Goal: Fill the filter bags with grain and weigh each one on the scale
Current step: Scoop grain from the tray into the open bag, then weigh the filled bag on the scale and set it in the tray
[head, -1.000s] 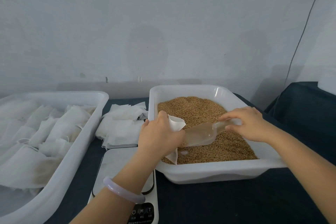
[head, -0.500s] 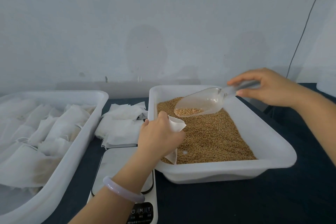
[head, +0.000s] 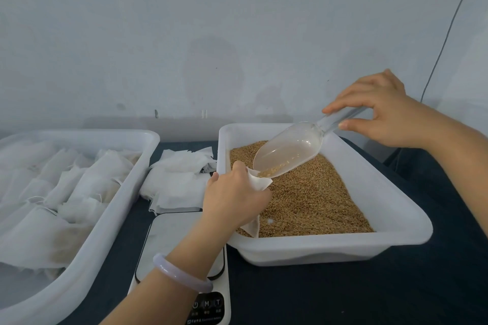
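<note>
My left hand (head: 232, 199) grips a white filter bag (head: 260, 182) upright over the near left corner of the white grain tray (head: 396, 221), the bag's mouth facing up. My right hand (head: 383, 111) pinches the handle of a clear plastic scoop (head: 287, 149), tilted down to the left. A little brown grain lies at the scoop's lip, which touches the bag's mouth. The tray holds a bed of brown grain (head: 311, 192). A white digital scale (head: 179, 240) sits in front of me under my left forearm, its platform bare.
A pile of flat empty filter bags (head: 179, 177) lies behind the scale. A second white tray (head: 100, 219) at the left holds several filled bags. Dark cloth (head: 343, 295) covers the table. A pale wall stands close behind, with a thin cable (head: 449, 26) at the right.
The scoop dug into the grain, rose above the tray with a small load, then came down and tilted so its lip meets the bag's mouth. My left hand stayed put.
</note>
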`<control>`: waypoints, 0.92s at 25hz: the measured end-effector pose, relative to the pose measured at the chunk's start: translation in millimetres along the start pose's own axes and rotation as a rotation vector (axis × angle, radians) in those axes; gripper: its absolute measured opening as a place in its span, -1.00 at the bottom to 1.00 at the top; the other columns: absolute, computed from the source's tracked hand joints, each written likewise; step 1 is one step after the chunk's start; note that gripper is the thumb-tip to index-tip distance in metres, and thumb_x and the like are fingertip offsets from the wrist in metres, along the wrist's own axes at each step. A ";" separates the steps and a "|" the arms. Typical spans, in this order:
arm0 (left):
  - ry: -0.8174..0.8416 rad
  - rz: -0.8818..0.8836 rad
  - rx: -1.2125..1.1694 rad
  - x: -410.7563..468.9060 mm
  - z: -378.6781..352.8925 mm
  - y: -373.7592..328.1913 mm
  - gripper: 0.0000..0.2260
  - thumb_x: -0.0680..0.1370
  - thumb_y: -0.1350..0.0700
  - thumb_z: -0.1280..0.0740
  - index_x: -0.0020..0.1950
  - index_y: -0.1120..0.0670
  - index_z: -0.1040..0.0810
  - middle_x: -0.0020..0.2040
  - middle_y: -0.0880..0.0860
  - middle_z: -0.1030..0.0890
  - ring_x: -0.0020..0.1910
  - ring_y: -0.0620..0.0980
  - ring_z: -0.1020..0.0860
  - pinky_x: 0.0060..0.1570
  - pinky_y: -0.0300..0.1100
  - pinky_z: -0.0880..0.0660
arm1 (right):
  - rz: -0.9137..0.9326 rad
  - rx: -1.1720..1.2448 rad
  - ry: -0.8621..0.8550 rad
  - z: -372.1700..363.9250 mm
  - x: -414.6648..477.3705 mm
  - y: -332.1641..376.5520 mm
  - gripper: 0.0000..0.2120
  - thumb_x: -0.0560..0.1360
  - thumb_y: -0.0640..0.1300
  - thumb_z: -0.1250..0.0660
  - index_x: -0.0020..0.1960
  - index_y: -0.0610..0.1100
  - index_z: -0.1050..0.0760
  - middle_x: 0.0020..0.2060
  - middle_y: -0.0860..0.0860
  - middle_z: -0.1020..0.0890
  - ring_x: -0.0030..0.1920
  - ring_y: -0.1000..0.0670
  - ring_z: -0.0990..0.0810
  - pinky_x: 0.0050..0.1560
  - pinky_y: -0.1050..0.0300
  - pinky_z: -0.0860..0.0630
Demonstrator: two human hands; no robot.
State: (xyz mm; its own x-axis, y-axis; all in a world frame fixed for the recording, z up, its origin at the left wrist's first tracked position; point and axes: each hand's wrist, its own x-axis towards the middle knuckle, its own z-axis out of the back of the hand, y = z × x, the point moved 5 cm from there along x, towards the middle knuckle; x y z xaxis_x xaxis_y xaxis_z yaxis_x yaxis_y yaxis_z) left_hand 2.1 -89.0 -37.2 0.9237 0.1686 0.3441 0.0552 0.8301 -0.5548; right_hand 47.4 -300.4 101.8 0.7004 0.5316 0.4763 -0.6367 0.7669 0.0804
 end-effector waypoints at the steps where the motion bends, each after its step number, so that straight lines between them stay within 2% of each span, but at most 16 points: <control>1: -0.003 0.003 0.000 0.1 0.1 0.1 -0.74 0.44 -0.09 -0.28 -0.08 0.03 -0.29 -0.33 -0.13 -0.40 -0.27 -0.02 -0.41 -0.11 -0.11 -0.28 | 0.003 0.003 0.003 -0.6 -0.3 0.1 -0.69 0.43 -0.15 -0.42 0.04 0.21 -0.49 -0.05 0.24 -0.48 0.14 0.21 -0.15 0.45 -0.18 0.15; 3: -0.002 0.003 -0.002 0.1 0.2 -0.5 -0.74 0.44 -0.08 -0.28 -0.07 0.03 -0.29 -0.33 -0.13 -0.40 -0.31 -0.09 -0.39 -0.12 -0.12 -0.27 | -0.002 0.023 0.008 -1.9 0.0 -1.6 -0.67 0.44 -0.14 -0.42 0.01 0.26 -0.46 -0.06 0.32 -0.46 0.13 0.23 -0.14 0.45 -0.18 0.13; 5: 0.001 0.003 -0.004 -0.1 0.7 -0.9 -0.75 0.43 -0.07 -0.28 -0.06 0.03 -0.29 -0.34 -0.13 -0.40 -0.32 -0.09 -0.37 -0.13 -0.12 -0.27 | -0.028 0.055 0.034 -5.2 -0.5 -7.3 -0.65 0.44 -0.12 -0.41 -0.01 0.33 -0.43 -0.05 0.36 -0.46 0.17 0.17 -0.20 0.45 -0.16 0.03; 9: 0.002 -0.023 -0.032 -1.6 2.6 -2.3 -0.79 0.48 -0.05 -0.26 -0.08 0.04 -0.29 -0.34 -0.10 -0.40 -0.28 0.00 -0.41 -0.11 -0.09 -0.29 | -0.239 0.197 0.189 -28.7 -14.6 -30.9 -0.71 0.48 -0.11 -0.38 -0.01 0.30 -0.45 0.06 0.22 -0.55 0.22 -0.03 -0.49 0.36 -0.07 -0.27; 11: 0.007 -0.036 -0.100 -1.9 2.8 -2.4 -0.83 0.54 -0.03 -0.21 -0.06 0.05 -0.31 -0.33 -0.06 -0.45 -0.21 0.06 -0.48 0.00 -0.01 -0.36 | -0.365 0.112 0.248 -53.0 -28.8 -42.6 -0.77 0.51 -0.07 -0.33 0.04 0.26 -0.44 0.09 0.24 -0.52 0.25 -0.03 -0.48 0.37 -0.04 -0.17; 13: 0.029 -0.023 -0.218 -1.0 4.0 -0.1 -0.86 0.58 0.00 -0.19 -0.02 0.06 -0.36 -0.31 -0.01 -0.50 -0.20 0.05 -0.50 0.10 0.02 -0.38 | -0.405 -0.074 0.337 -85.3 -41.1 -46.0 -0.81 0.54 0.03 -0.27 0.11 0.26 -0.43 0.17 0.25 -0.52 0.31 0.01 -0.42 0.43 -0.31 0.12; 15: 0.063 -0.002 -0.430 -0.2 7.4 3.5 -0.82 0.59 0.02 -0.24 -0.04 0.13 -0.44 -0.26 0.07 -0.57 -0.24 0.02 -0.52 -0.02 -0.09 -0.46 | -0.408 -0.118 0.427 -113.1 -50.5 -40.2 -0.80 0.54 0.08 -0.24 0.16 0.25 -0.44 0.20 0.27 -0.51 0.33 0.04 -0.40 0.34 -0.40 0.31; 17: 0.101 0.010 -0.658 0.0 16.5 7.6 -0.85 0.56 0.04 -0.31 -0.10 0.12 -0.54 -0.28 -0.02 -0.61 -0.30 -0.09 -0.56 -0.26 -0.30 -0.48 | -0.402 -0.081 0.497 -129.3 -56.0 -33.4 -0.83 0.52 0.07 -0.28 0.11 0.24 -0.46 0.15 0.27 -0.53 0.29 0.06 -0.43 0.37 -0.36 0.31; 19: 0.175 -0.012 -0.783 2.2 29.8 9.1 -0.91 0.54 0.05 -0.34 -0.13 0.01 -0.60 -0.30 -0.12 -0.64 -0.30 -0.17 -0.60 -0.32 -0.40 -0.47 | -0.370 -0.069 0.541 -135.5 -56.2 -27.8 -0.80 0.50 0.05 -0.33 0.11 0.20 -0.47 0.14 0.21 -0.55 0.26 0.07 -0.45 0.45 -0.25 0.12; 20: 0.208 -0.047 -0.792 5.3 37.9 9.8 -0.90 0.54 0.05 -0.34 -0.16 -0.01 -0.62 -0.29 -0.13 -0.65 -0.29 -0.19 -0.61 -0.30 -0.40 -0.47 | -0.348 -0.030 0.525 -134.4 -52.8 -23.0 -0.74 0.48 0.03 -0.35 0.16 0.15 -0.48 0.18 0.18 -0.54 0.26 0.07 -0.46 0.46 -0.14 -0.05; 21: 0.230 -0.087 -0.792 8.9 47.1 10.2 -0.88 0.53 0.05 -0.35 -0.19 -0.01 -0.62 -0.31 -0.13 -0.63 -0.30 -0.20 -0.59 -0.28 -0.41 -0.47 | -0.322 0.068 0.471 -130.7 -46.4 -14.6 -0.68 0.47 0.02 -0.38 0.21 0.10 -0.48 0.21 0.17 -0.53 0.26 0.10 -0.46 0.41 0.02 -0.22; 23: 0.279 -0.121 -0.826 17.0 63.3 12.0 -0.86 0.50 0.03 -0.38 -0.21 0.06 -0.60 -0.29 -0.05 -0.58 -0.28 -0.13 -0.55 -0.23 -0.34 -0.46 | -0.253 0.391 0.332 -117.8 -29.8 14.1 -0.66 0.42 0.07 -0.40 0.19 0.14 -0.49 0.17 0.26 -0.54 0.22 0.20 -0.49 0.25 0.23 -0.35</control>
State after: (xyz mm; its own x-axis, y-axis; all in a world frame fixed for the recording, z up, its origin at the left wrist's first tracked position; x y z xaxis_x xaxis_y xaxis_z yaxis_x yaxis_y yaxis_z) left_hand -5.5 -42.5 9.8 0.9468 -0.1209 0.2982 0.3155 0.1655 -0.9344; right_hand 55.6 -263.0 -14.5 0.8700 0.4819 0.1041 -0.4638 0.7284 0.5043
